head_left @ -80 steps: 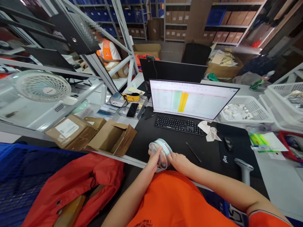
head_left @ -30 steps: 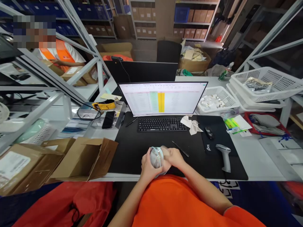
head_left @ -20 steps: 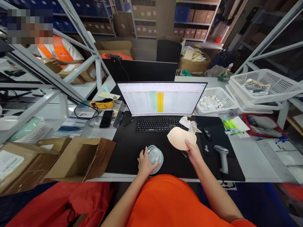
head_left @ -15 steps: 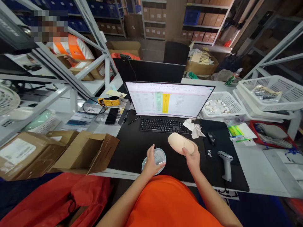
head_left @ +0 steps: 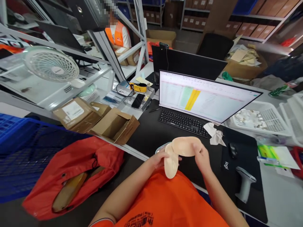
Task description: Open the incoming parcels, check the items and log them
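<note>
Two beige pads (head_left: 180, 151), joined like a pair, are held in front of my chest over the black desk mat (head_left: 151, 132). My right hand (head_left: 201, 156) grips the upper pad at its right end. My left hand (head_left: 159, 157) holds the lower pad, which hangs down. Behind the pads the rim of a round clear container (head_left: 160, 147) with a pale blue edge shows on the mat, mostly hidden.
A monitor (head_left: 203, 96) and keyboard (head_left: 182, 123) stand beyond the hands, with a crumpled tissue (head_left: 214, 134), a mouse (head_left: 233, 150) and a barcode scanner (head_left: 245, 186) to the right. Open cardboard boxes (head_left: 113, 126) sit left; a red bag (head_left: 71, 170) lies below. Another person in an orange vest (head_left: 117, 33) works behind the rack.
My right hand pulled the beige pads out of the clear container. The left hand left the container on the mat and now holds the pads too. The view has swung left.
</note>
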Available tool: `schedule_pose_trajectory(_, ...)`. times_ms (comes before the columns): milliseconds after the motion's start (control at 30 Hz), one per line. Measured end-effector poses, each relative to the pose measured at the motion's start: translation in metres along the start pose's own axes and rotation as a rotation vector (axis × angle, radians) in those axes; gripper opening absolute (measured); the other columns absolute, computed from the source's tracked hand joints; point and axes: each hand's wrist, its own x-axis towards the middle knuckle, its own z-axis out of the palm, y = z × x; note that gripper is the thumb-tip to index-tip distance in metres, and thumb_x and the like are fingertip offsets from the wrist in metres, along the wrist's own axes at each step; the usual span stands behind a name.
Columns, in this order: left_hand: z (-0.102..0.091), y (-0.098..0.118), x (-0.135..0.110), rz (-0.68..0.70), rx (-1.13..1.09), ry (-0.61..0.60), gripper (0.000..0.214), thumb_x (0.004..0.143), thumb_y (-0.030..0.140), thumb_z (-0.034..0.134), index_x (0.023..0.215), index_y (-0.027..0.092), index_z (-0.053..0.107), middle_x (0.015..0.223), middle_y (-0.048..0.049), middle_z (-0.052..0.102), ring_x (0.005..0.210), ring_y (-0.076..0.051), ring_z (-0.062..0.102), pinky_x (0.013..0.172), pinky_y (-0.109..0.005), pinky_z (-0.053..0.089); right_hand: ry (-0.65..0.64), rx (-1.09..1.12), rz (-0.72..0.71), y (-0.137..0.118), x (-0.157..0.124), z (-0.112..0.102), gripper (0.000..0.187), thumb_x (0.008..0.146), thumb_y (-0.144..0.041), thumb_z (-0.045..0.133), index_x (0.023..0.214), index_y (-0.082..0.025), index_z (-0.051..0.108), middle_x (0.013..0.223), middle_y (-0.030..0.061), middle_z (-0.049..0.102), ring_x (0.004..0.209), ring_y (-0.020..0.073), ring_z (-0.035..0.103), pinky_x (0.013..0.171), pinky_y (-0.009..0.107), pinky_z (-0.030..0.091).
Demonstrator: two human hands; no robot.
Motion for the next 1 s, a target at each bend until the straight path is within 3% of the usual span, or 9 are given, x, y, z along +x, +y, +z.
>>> schedule_pose_trajectory(100,0.008,0.014,-0.013,-0.228,-0.040,-0.161,0.084,0.056,0.052,0.074,0.130,0.016,0.056,0.123,-0.0187,0.065,0.108,-0.044,0.064,0.089,-0.057,0.050,-0.007,0.176,0.202,-0.009,0.024,-0.009,0.059,0.074,-0.062,0.074,0.106,-0.013,0.068,0.095,0.0109,0.073,0.080,0.0245,0.066,0.071,0.033,0.053)
schedule_pose_trajectory(233,0.015,0.025,-0.022,-0.452,-0.071,-0.297,0.088,0.056,0.059,0.070,0.131,0.015,0.053,0.119,-0.0222,0.066,0.097,-0.041,0.067,0.077,-0.052,0.052,-0.062,0.302,0.275,-0.028,0.044,-0.015,0.055,0.067,-0.058,0.082,0.098,-0.014,0.068,0.082,0.0076,0.072,0.063,0.0200,0.064,0.059,0.029,0.051)
schedule_pose_trajectory(400,0.015,0.021,-0.020,-0.405,-0.160,-0.496,0.086,0.062,0.057,0.066,0.134,0.015,0.043,0.112,-0.0216,0.067,0.089,-0.037,0.070,0.076,-0.046,0.052,-0.069,0.344,0.228,-0.044,0.050,-0.016,0.044,0.068,-0.051,0.084,0.092,-0.018,0.070,0.081,0.0044,0.072,0.061,0.0173,0.062,0.056,0.026,0.051)
schedule_pose_trajectory(533,0.013,0.013,-0.018,-0.369,-0.250,-0.495,0.087,0.066,0.063,0.060,0.137,0.017,0.040,0.113,-0.0225,0.066,0.090,-0.039,0.069,0.076,-0.048,0.052,-0.083,0.350,0.246,-0.040,0.049,-0.016,0.042,0.068,-0.049,0.085,0.091,-0.017,0.070,0.079,0.0042,0.072,0.060,0.0173,0.063,0.053,0.025,0.050)
schedule_pose_trajectory(700,0.011,0.008,-0.020,-0.438,-0.317,-0.482,0.093,0.064,0.068,0.058,0.135,0.010,0.043,0.117,-0.0264,0.063,0.092,-0.041,0.068,0.077,-0.050,0.052,-0.083,0.432,0.308,-0.039,0.045,-0.016,0.047,0.062,-0.048,0.088,0.092,-0.016,0.071,0.077,0.0046,0.072,0.062,0.0196,0.065,0.052,0.026,0.050)
schedule_pose_trajectory(1000,0.026,0.017,-0.026,-0.451,-0.224,-0.446,0.096,0.060,0.064,0.062,0.139,0.015,0.038,0.112,-0.0235,0.066,0.087,-0.038,0.070,0.072,-0.046,0.054,-0.062,0.577,0.331,-0.051,0.038,-0.023,0.041,0.066,-0.045,0.088,0.090,-0.017,0.071,0.077,0.0040,0.072,0.059,0.0154,0.063,0.057,0.024,0.052)
